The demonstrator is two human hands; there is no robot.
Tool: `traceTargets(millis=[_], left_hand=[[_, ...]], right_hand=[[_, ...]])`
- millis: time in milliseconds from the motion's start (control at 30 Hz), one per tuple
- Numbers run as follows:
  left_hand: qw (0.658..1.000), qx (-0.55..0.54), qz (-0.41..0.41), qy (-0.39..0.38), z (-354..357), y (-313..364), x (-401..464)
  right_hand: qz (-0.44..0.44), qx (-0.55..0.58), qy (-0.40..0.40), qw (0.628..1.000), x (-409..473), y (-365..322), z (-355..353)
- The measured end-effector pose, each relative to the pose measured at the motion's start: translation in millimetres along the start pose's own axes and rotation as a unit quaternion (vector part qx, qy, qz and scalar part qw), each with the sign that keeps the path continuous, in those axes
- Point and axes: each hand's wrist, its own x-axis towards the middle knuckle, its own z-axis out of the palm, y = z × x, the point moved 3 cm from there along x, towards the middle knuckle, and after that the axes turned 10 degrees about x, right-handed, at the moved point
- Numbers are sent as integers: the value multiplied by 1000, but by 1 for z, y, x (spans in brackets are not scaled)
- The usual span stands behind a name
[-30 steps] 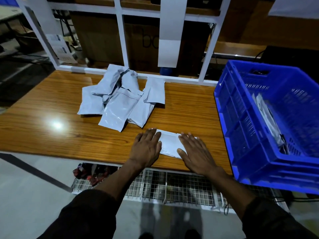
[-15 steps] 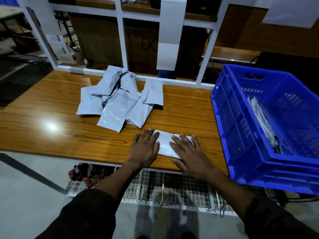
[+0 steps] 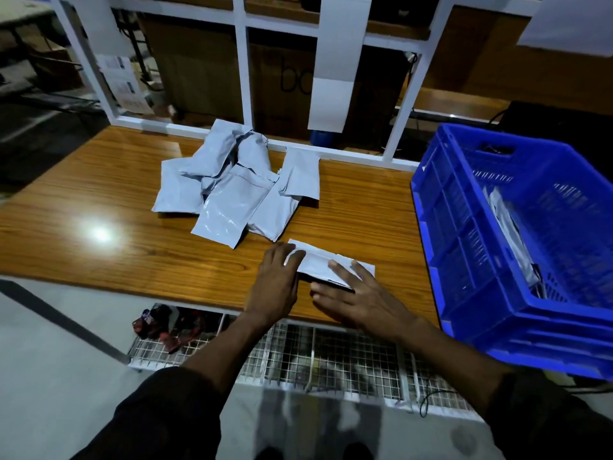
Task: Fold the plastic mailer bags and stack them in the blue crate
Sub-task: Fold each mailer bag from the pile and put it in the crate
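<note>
Near the table edge, right hand [image 3: 361, 298] has slid left across mailer [image 3: 320, 263].

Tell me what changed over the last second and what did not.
The right hand slid leftward along the folded mailer toward the left hand, so the gap between the hands closed and the mailer's right end is now uncovered. Both hands lie flat on it as before. The pile of unfolded mailers and the blue crate stayed put.
</note>
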Motion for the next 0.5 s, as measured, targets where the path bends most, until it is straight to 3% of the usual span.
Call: traceTargets(millis=[67,167,300,333,400,500], left_hand=[[1000,0,-2,1,-1,1,0],[999,-20,-23,24,-3,1,0],[994,-46,-47,84,-11,3,-2],[994,-43,-37,96,-12,4,-2],[994,-31,-19,102,-13,4,-2],[998,7,-3,66,-9,4,-1]], right_hand=[[-21,-16,0,1000,-2,4,2],[46,12,21,999,8,12,-10],[113,112,154,975,26,21,-51],[126,173,203,956,29,24,-60],[182,340,269,883,28,34,-70],[271,527,201,780,20,47,-68]])
